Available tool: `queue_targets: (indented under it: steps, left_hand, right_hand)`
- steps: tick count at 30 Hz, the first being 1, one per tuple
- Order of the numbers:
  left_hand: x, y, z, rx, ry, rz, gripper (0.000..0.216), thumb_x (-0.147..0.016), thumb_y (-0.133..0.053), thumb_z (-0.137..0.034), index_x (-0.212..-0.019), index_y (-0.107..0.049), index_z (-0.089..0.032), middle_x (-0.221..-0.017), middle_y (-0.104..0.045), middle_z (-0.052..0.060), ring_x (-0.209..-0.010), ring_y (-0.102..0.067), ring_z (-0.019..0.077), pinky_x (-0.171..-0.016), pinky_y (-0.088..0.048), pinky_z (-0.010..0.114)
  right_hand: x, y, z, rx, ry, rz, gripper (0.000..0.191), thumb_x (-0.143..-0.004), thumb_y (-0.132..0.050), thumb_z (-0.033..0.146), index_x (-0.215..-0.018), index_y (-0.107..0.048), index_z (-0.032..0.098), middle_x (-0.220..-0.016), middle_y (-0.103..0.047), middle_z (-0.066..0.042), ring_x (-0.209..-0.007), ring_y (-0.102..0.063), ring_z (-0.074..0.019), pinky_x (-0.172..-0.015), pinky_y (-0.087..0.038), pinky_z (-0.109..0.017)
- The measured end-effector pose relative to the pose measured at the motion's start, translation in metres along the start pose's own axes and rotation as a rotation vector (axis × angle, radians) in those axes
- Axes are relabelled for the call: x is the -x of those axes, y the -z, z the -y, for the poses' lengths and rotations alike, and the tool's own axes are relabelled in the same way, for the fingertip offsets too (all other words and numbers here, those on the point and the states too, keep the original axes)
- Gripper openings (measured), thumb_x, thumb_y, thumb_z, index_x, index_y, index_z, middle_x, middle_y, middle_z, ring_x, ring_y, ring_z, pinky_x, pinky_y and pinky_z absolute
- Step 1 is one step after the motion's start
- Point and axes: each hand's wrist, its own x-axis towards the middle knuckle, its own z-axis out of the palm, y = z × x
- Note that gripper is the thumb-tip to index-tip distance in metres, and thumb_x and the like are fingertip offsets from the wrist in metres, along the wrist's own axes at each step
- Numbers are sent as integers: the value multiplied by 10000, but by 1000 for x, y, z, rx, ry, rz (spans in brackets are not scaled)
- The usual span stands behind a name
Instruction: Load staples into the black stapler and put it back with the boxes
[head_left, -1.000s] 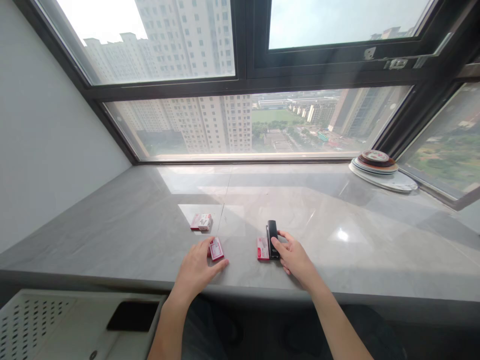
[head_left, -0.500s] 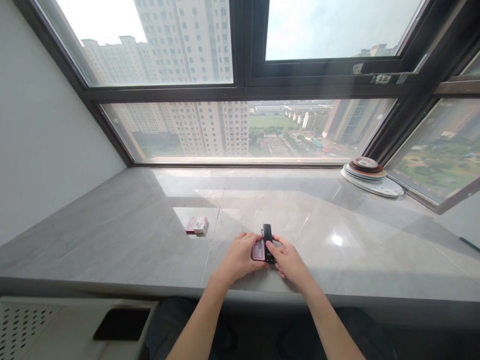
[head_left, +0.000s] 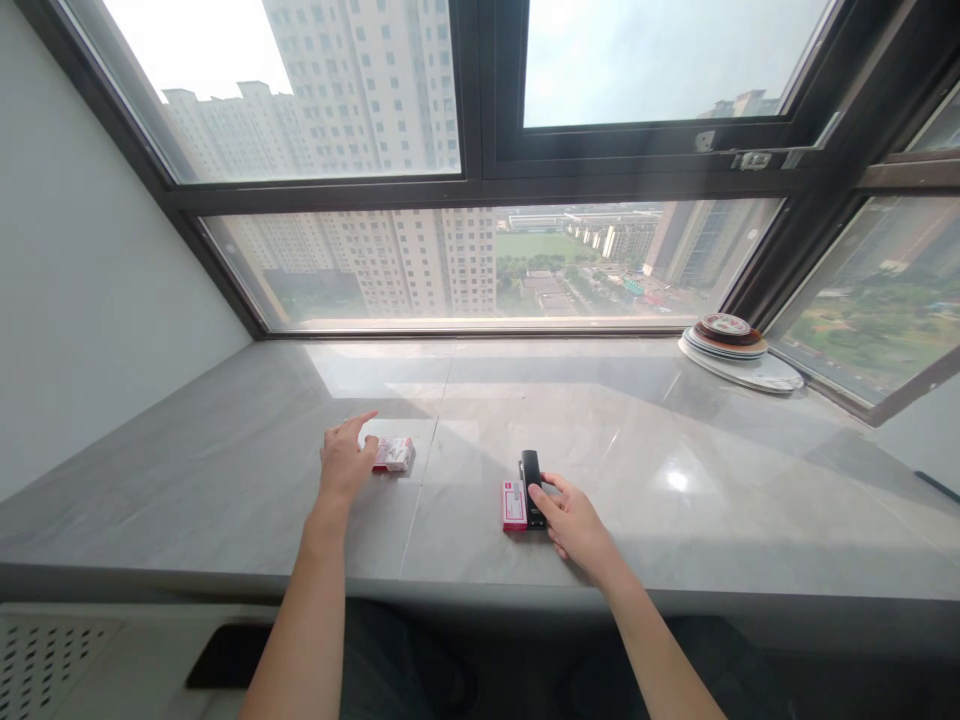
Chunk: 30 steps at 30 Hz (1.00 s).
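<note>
On the grey counter, my right hand (head_left: pixel 571 520) grips a black stapler (head_left: pixel 531 480), thumb on its top and fingers along its right side. Against the stapler's left side lies a small pink-and-white box (head_left: pixel 514 506), which neither hand touches. Farther left, my left hand (head_left: pixel 346 455) is open, thumb and index finger spread beside a red-and-white small box (head_left: pixel 401 454). This box seems to lie together with a flat pinkish piece (head_left: pixel 382 453), partly covered by the thumb. Whether the left fingertips touch them I cannot tell.
A stack of plates (head_left: pixel 739 350) stands in the far right corner by the window. The counter (head_left: pixel 645 430) runs from the left wall to the right. Below its front edge at the left is a white perforated surface (head_left: pixel 52 650) with a dark flat object (head_left: pixel 229 655).
My left hand has let go of the pink-and-white box by the stapler and moved left to the other small box. My right hand stays on the stapler.
</note>
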Motion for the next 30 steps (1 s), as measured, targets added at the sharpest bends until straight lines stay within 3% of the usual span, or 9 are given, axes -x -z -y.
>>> queue_targets:
  steps: [4, 10, 12, 15, 19, 22, 25, 30]
  left_hand:
    - [3, 9, 41, 11, -49, 192, 459, -810, -610, -333, -1255, -710, -287, -1290, -704, 4, -1291, -528, 290, -1126, -409, 403]
    - [53, 21, 50, 16, -67, 357, 612, -775, -712, -520, -1342, -626, -306, -1368, -638, 27, -1331, -514, 319, -1117, -426, 426]
    - [69, 25, 37, 38, -44, 366, 602, -769, -737, -545, -1306, -633, -295, -1302, -654, 44, -1251, -572, 317, -1060, -471, 429]
    - [87, 21, -6, 153, -89, 422, 607, -752, -785, -522, -1291, -636, -286, -1236, -659, 52, -1101, -642, 285, -968, -526, 407]
    - [101, -2, -83, 351, -249, 398, 514, -835, -754, -429, -1321, -631, -318, -1255, -639, 50, -1159, -623, 253, -1027, -506, 380]
    - [104, -25, -126, 417, -343, 404, 557, -816, -798, -381, -1342, -621, -343, -1259, -639, 41, -1197, -604, 251, -1043, -497, 378]
    - [105, -46, -145, 447, -402, 462, 639, -752, -872, -390, -1336, -619, -342, -1239, -658, 35, -1176, -609, 265, -1019, -505, 393]
    - [112, -63, -149, 455, -404, 466, 798, -687, -920, -463, -1387, -567, -316, -1274, -656, 54, -1178, -606, 285, -1009, -500, 414]
  right_hand:
    - [0, 1, 1, 9, 1, 0, 626, -938, -588, 639, -1384, -515, 206, -594, -410, 97, -364, -313, -83, -295, -319, -219]
    - [-2, 1, 1, 21, 2, 4, 622, -943, -585, 632, -1397, -515, 214, -607, -415, 92, -375, -327, -86, -298, -324, -220]
    - [-2, 1, 0, 20, -3, 3, 630, -942, -587, 632, -1408, -511, 214, -606, -410, 93, -380, -319, -86, -299, -326, -221]
    - [-3, 0, -2, 21, -9, 3, 647, -938, -593, 634, -1422, -508, 213, -605, -418, 90, -383, -312, -87, -298, -325, -225]
    - [-3, -1, -1, 18, -10, -3, 665, -932, -595, 642, -1430, -504, 210, -617, -456, 80, -375, -329, -87, -301, -323, -227]
    - [-2, -1, 0, 25, -4, -9, 669, -926, -596, 648, -1423, -514, 209, -585, -448, 86, -357, -335, -90, -300, -317, -224]
    - [-1, -1, 0, 43, 9, -11, 661, -928, -584, 655, -1411, -522, 207, -570, -470, 83, -347, -348, -91, -305, -315, -216]
    - [-1, -1, 3, 59, 11, 5, 673, -930, -561, 679, -1398, -527, 196, -583, -511, 67, -351, -360, -89, -315, -313, -208]
